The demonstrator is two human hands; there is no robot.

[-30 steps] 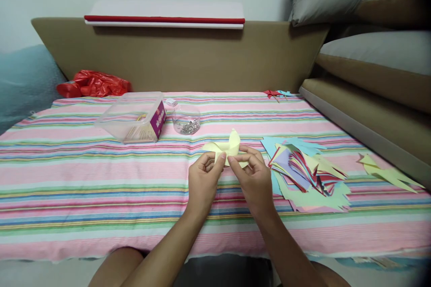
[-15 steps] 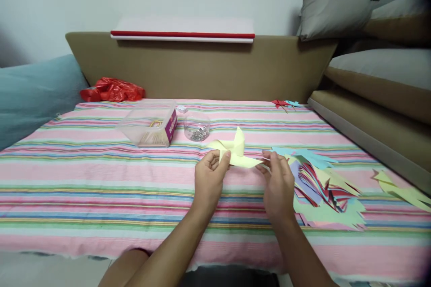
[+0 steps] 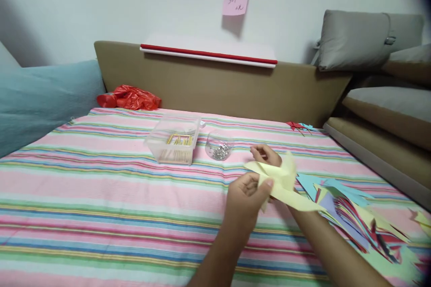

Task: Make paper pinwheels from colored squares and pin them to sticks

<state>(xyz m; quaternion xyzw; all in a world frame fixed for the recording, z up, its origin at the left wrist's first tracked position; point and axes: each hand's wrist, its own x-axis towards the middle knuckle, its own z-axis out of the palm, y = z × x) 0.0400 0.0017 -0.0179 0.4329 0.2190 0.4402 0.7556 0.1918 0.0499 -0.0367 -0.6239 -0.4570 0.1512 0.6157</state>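
Observation:
A pale yellow paper pinwheel (image 3: pixel 284 179) with folded blades is pinched between the thumb and fingers of my left hand (image 3: pixel 247 195). My right hand (image 3: pixel 267 156) reaches out behind the pinwheel, partly covered by it, its fingers loosely bent and nothing visible in them. Left of its fingertips stands a clear round tub (image 3: pixel 219 145) with small silver metal pieces inside. Beside the tub is a clear plastic box (image 3: pixel 173 136) with thin wooden sticks in it.
Cut coloured paper (image 3: pixel 353 215) lies in a pile at right, with dark-handled scissors (image 3: pixel 384 244) on it. Finished red and blue pinwheels (image 3: pixel 299 126) rest far back. A red plastic bag (image 3: pixel 131 97) sits at the back left. Cushions (image 3: pixel 387 112) line the right side.
My right hand has let go of the pinwheel's tip and moved forward behind it, towards the tub. My left hand still holds the pinwheel. The view has turned left and tilted.

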